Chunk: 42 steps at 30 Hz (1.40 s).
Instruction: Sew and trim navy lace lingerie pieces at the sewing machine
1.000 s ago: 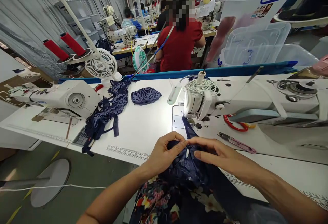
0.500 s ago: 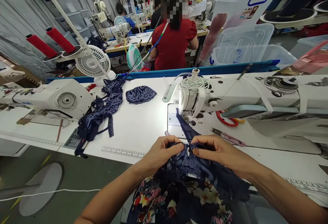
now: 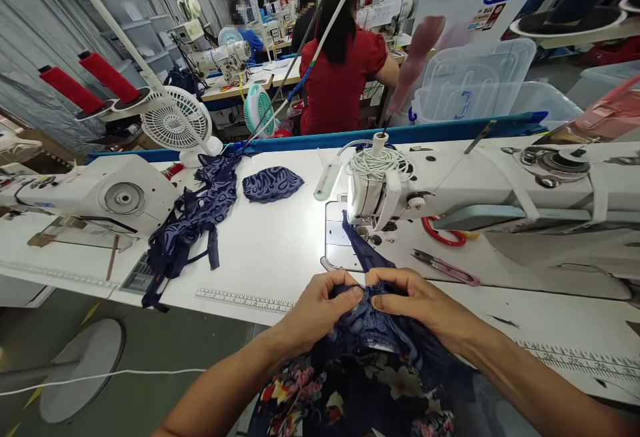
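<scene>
Between left hand [image 3: 325,307] and right hand [image 3: 417,300], both pinching it, navy lace garment [image 3: 370,323]; pink-handled snips [image 3: 453,271] just beyond right hand on desk [image 3: 280,243]

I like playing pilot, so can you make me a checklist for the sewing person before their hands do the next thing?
1. Left hand gripping the dark blue cloth: ok, thumb and fingers pinch it.
2. Right hand gripping it too: ok, pinching close beside the left.
3. Cloth smooth and flat: not ok, it is bunched up.
4. Hands away from the head of the sewing machine: ok, they are on its near side, apart from it.
5. Snips out of the hands: ok, lying on the table.
6. Needle stopped: cannot tell, too small to see.
</scene>
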Each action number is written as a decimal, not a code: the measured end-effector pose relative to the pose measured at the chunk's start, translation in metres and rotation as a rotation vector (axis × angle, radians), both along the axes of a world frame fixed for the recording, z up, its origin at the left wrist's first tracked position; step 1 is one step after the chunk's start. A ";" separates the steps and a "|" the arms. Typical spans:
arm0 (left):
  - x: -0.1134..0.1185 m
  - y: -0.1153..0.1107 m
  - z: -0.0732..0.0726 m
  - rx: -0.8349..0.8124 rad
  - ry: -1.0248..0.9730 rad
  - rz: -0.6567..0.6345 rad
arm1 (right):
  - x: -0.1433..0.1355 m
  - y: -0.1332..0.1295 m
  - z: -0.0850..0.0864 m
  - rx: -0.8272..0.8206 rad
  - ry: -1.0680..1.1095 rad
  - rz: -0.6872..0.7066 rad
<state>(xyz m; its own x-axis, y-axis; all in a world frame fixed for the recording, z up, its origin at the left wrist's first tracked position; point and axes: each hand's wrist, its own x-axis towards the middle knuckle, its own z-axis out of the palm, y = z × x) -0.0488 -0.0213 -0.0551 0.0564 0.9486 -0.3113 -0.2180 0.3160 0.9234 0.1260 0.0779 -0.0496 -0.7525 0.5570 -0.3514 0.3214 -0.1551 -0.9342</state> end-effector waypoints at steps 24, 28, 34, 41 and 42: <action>-0.001 0.006 -0.008 -0.064 0.053 0.095 | 0.000 0.011 0.003 0.169 -0.074 0.125; -0.002 0.006 -0.012 -0.070 0.013 0.054 | -0.001 0.010 0.001 0.103 -0.081 0.115; -0.014 0.007 0.004 0.182 0.534 -0.100 | 0.000 0.002 0.005 0.451 -0.146 0.082; -0.049 0.012 0.033 1.054 1.348 0.430 | -0.005 -0.041 0.030 1.422 0.153 -0.056; -0.051 0.011 0.027 1.036 1.265 0.455 | -0.008 -0.045 0.029 1.420 0.180 0.016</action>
<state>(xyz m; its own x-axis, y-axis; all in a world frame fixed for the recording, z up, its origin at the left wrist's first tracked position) -0.1003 -0.0102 -0.0278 -0.0374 0.6358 0.7710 0.8668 -0.3632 0.3416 0.1177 0.0327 -0.0210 -0.7357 0.3408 0.5854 0.1770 0.9309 -0.3195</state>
